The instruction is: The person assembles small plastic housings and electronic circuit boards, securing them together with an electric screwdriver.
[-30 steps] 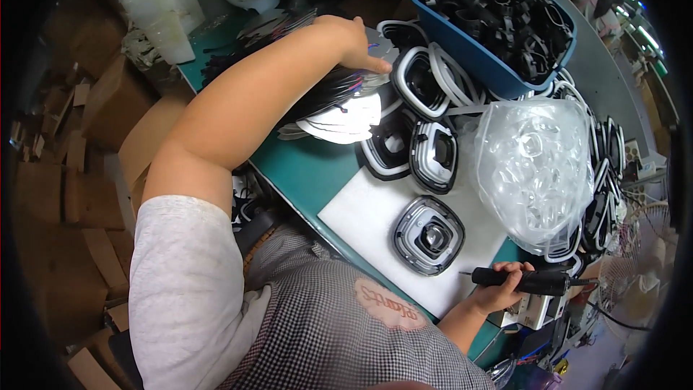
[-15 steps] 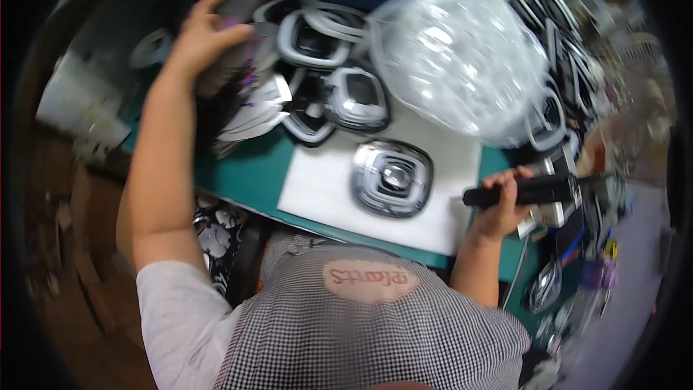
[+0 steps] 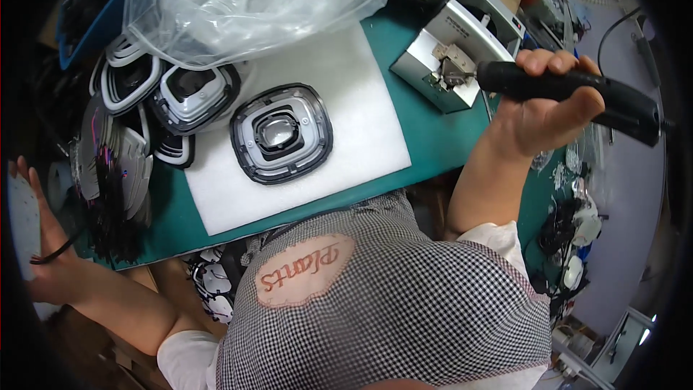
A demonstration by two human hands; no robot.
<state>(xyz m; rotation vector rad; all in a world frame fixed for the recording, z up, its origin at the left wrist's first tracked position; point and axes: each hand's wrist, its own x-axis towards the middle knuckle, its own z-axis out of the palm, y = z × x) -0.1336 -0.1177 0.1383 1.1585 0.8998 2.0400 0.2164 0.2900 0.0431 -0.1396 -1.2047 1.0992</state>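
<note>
My right hand (image 3: 530,126) is wrapped round a black electric screwdriver (image 3: 606,97). The tool's tip points left into the front mechanism of a silver box that looks like a screw feeder (image 3: 420,65); whether it touches is hard to tell. At the far left edge, my left hand (image 3: 54,253) grips a pale flat plate (image 3: 23,217) with a black wire hanging from it; the frame edge partly cuts it off. Between my hands, a rounded-square black and grey housing (image 3: 244,152) with a clear lens at its centre lies on a white foam sheet (image 3: 361,130).
A clear plastic bag (image 3: 253,36) of transparent parts lies across the back of the green table (image 3: 433,133). More ring-shaped housings (image 3: 195,105) are heaped left of the foam. Beside them stands a stack of grey plates with black wires (image 3: 133,173). A blue bin (image 3: 97,36) sits far left.
The view has turned rightward. My right hand has brought the screwdriver to the silver box. My left hand has come away from the plate stack and now has a pale plate.
</note>
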